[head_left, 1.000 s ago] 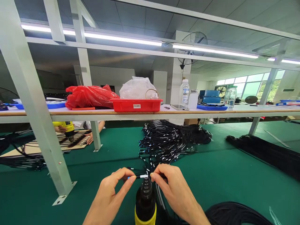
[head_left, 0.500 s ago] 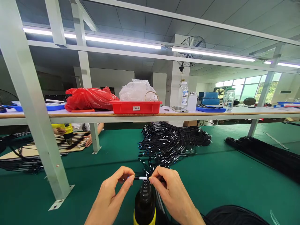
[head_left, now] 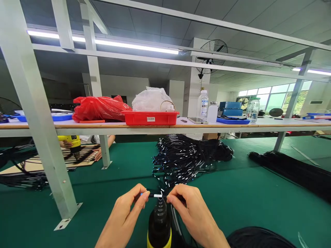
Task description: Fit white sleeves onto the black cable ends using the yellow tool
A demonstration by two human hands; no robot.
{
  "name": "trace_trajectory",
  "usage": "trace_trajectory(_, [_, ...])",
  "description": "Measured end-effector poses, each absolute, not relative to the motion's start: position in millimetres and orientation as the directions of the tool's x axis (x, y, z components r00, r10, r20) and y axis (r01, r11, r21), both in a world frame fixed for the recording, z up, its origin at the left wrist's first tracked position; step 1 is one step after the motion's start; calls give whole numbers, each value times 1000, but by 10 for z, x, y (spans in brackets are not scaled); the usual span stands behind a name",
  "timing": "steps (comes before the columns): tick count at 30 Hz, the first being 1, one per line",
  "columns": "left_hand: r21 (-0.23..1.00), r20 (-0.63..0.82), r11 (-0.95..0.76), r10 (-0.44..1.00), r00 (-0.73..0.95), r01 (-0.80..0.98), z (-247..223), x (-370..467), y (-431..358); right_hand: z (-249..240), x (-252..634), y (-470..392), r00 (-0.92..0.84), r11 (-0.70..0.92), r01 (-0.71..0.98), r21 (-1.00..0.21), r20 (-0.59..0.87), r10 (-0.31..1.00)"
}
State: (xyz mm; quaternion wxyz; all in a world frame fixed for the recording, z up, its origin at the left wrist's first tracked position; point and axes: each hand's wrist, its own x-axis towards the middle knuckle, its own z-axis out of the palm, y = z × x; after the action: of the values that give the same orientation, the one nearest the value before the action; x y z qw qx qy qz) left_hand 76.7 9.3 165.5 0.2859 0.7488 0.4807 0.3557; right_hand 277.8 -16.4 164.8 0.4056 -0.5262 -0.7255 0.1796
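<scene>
Between my two hands a thin black cable with a white sleeve (head_left: 157,195) is held level, just above the nozzle of a black and yellow heat gun (head_left: 159,220) that points upward. My left hand (head_left: 129,206) pinches the cable left of the sleeve, where a bit of blue shows. On the other side my right hand (head_left: 187,210) pinches the cable a little right of the nozzle. Behind the hands lies a large heap of black cables (head_left: 181,155) with white and blue ends.
A green table (head_left: 129,162) bears a black cable bundle (head_left: 289,172) at right and a coil (head_left: 258,237) at lower right. Metal posts carry a shelf (head_left: 219,130) with a red tray (head_left: 151,119). At left, another person's hand holds a yellow heat gun (head_left: 74,143).
My right hand has shifted slightly right, away from the nozzle. The cable and white sleeve stay almost in place above it.
</scene>
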Motion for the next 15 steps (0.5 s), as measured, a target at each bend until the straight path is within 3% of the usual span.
trace_trajectory(7, [739, 242, -354, 934, 264, 574, 1682, 769, 66, 1642, 2769, -152, -67, 394, 544, -741, 429, 901])
trace_trajectory(15, [754, 291, -381, 924, 249, 535, 1674, 780, 80, 1652, 2786, -203, -135, 418, 614, -670, 433, 891])
